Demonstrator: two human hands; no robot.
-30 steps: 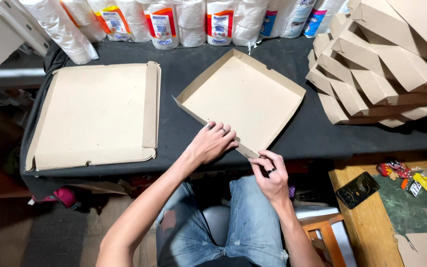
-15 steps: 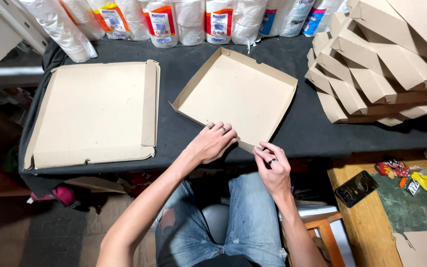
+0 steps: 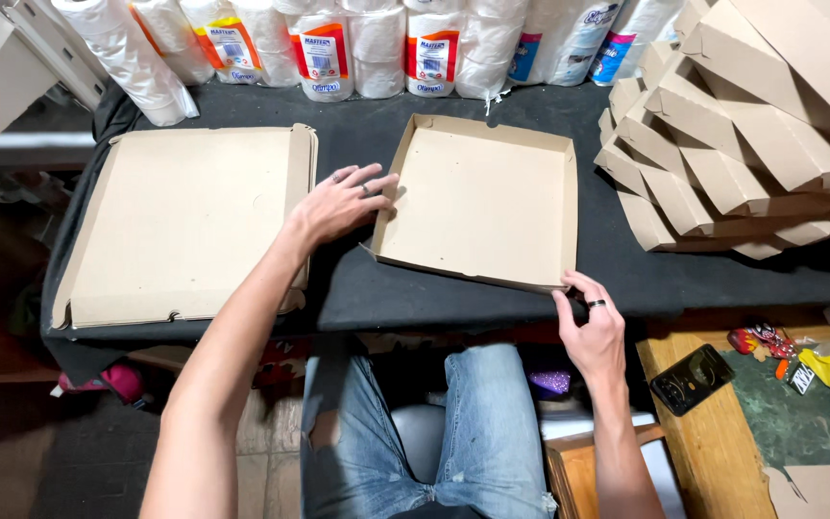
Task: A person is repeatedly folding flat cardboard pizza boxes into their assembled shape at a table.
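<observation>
The open box (image 3: 480, 204) sits in the middle of the surface (image 3: 338, 288), walls already up. Left hand (image 3: 338, 202) rests spread on its left wall; right hand (image 3: 593, 327) pinches its near corner. Lid not on.

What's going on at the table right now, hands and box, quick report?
Left hand open, fingers touching the left wall of the open cardboard tray. Right hand pinching its near right corner. Flat closed box lies beside it, nothing between.

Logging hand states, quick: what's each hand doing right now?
Left hand: open, fingers spread, touching the tray at its left wall.
Right hand: fingers pinching the tray's near right corner.
</observation>
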